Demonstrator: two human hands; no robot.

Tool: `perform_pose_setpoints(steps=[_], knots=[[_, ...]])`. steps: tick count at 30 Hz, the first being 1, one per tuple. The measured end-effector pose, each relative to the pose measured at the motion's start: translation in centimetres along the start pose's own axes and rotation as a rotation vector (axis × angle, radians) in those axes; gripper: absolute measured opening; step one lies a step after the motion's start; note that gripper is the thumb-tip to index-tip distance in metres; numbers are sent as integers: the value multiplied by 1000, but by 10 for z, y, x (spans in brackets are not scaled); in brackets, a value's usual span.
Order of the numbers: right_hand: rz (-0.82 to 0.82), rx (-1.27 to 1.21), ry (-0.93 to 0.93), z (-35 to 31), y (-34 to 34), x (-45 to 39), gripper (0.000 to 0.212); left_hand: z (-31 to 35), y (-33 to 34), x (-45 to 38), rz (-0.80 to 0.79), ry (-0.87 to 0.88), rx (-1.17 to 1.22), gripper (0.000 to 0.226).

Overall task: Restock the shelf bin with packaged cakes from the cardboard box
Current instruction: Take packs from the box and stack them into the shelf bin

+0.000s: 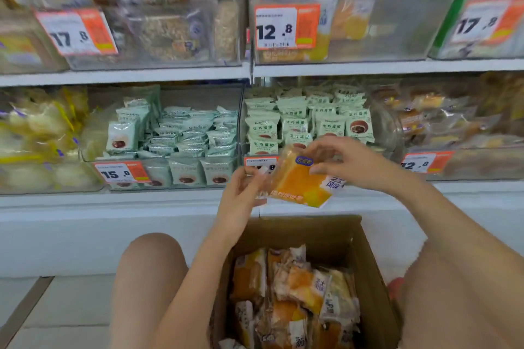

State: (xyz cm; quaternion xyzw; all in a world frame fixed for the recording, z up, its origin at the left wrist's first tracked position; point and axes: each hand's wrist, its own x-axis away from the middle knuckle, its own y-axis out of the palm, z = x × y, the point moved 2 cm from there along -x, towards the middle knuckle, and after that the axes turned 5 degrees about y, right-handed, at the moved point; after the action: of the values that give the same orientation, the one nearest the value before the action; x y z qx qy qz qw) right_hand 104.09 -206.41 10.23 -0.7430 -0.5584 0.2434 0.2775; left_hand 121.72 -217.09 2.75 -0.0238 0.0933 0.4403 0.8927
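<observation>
Mid-restock: left hand (241, 193) pinching and right hand (344, 163) gripping one orange packaged cake (300, 181) at frame centre above cardboard box (365, 258), still heaped; target shelf bin (397, 22), upper right, mostly bare; green-packet bins (309, 122) directly behind, crowding the lift.

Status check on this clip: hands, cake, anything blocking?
Left hand and right hand both pinch one orange packaged cake above the cardboard box. Matching upper bin mostly empty. Nothing in the way.
</observation>
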Motion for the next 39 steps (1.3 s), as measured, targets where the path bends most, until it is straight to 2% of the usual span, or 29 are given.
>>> perform_pose_setpoints(steps=[3, 7, 9, 11, 13, 16, 20, 24, 30, 34, 39], knots=[[262, 16, -114, -39, -77, -6, 25, 62, 9, -46, 27, 240, -112, 15], [659, 105, -312, -92, -181, -21, 23, 152, 50, -108, -4, 666, -490, 8], [808, 174, -362, -111, -226, -34, 24, 194, 75, -135, 83, 875, -657, 12], [864, 239, -360, -118, -259, -53, 27, 218, 93, -166, 244, 1012, -842, 16], [839, 360, -307, -117, -281, -79, 28, 220, 105, -197, 299, 1055, -1030, 27], [726, 541, -184, -101, -302, -124, 30, 197, 111, -230, 346, 938, -1310, 49], [501, 775, 8, -66, -308, -186, 36, 191, 111, -238, 479, 1053, -1272, 48], [361, 804, 81, -35, -290, -233, 36, 185, 110, -243, 503, 1136, -1267, 43], [317, 764, 70, -10, -280, -262, 23, 180, 110, -247, 559, 1182, -1262, 43], [402, 673, -1, -5, -279, -261, 43, 181, 111, -245, 548, 1163, -1270, 42], [422, 611, 73, -5, -276, -259, 66, 179, 111, -247, 540, 1171, -1267, 42]])
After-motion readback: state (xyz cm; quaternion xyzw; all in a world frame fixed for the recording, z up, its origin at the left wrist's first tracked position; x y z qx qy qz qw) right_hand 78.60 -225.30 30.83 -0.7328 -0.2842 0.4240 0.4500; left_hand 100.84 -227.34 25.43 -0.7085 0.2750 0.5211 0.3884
